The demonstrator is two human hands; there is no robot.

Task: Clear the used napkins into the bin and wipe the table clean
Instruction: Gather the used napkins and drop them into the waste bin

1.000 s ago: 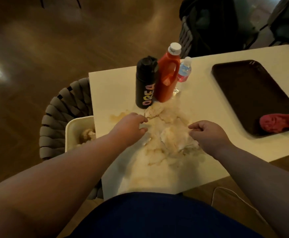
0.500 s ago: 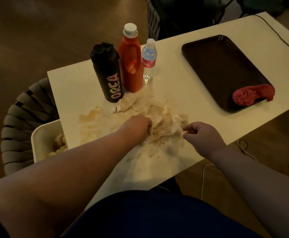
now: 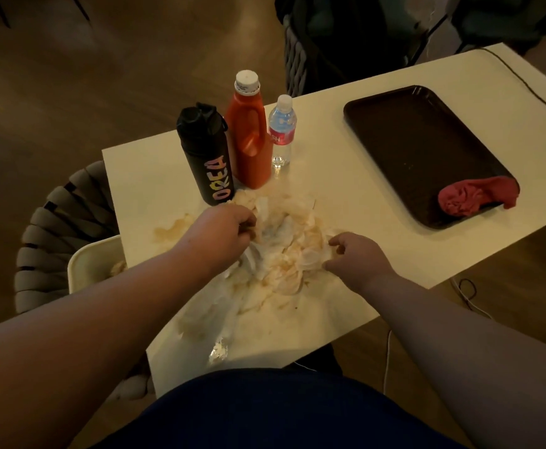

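Left hand (image 3: 223, 234) has its fingers curled down into the left side of the napkins (image 3: 284, 254), gripping a wad of them. Right hand (image 3: 356, 257) pinches the heap's right edge between thumb and fingertips.

The napkins lie crumpled and brown-stained on the near-left part of the tabletop (image 3: 330, 176), just in front of the flask (image 3: 207, 157). Loose scraps trail toward the near edge. The bin (image 3: 95, 249) sits low beside the tabletop's left edge, with some paper in it.

The paper looks soaked, so it is probably light and limp, and likely to tear and cling to the surface. A pinch at one edge would likely pull off only a strip. The surer hold is on the bulk: press in from both sides, squeeze it into one ball, and lift from underneath. It may drip on the short way left to the bin.

A stain (image 3: 171, 228) shows left of the heap. The red cloth (image 3: 472, 197) on the tray (image 3: 411, 137) to the right looks suited to wiping it.
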